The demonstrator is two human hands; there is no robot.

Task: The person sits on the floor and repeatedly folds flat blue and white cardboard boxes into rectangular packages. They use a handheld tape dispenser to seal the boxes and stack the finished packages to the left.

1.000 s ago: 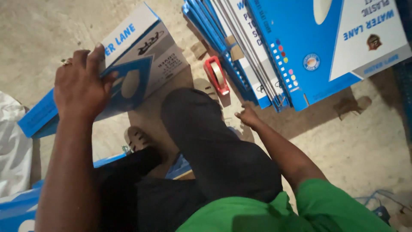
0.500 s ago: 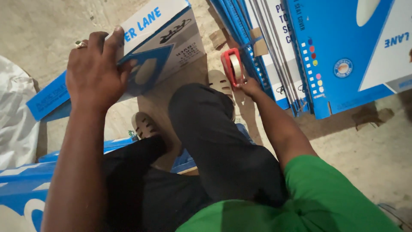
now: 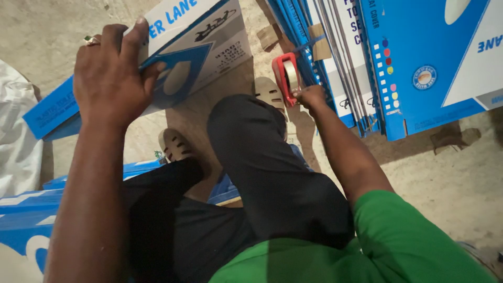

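Left hand [image 3: 107,78] clamps the blue-white box [image 3: 173,57] flaps shut; right hand [image 3: 309,97] grips the red tape dispenser [image 3: 285,76], no tape laid yet

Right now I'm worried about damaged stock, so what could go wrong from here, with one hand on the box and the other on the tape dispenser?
1. The left hand alone pins the blue-and-white box, gripping its edge; the box could slip or its flap crease.
2. The right hand holds the red tape dispenser right beside the stack of flat blue cartons; its blade might nick them or a finger.
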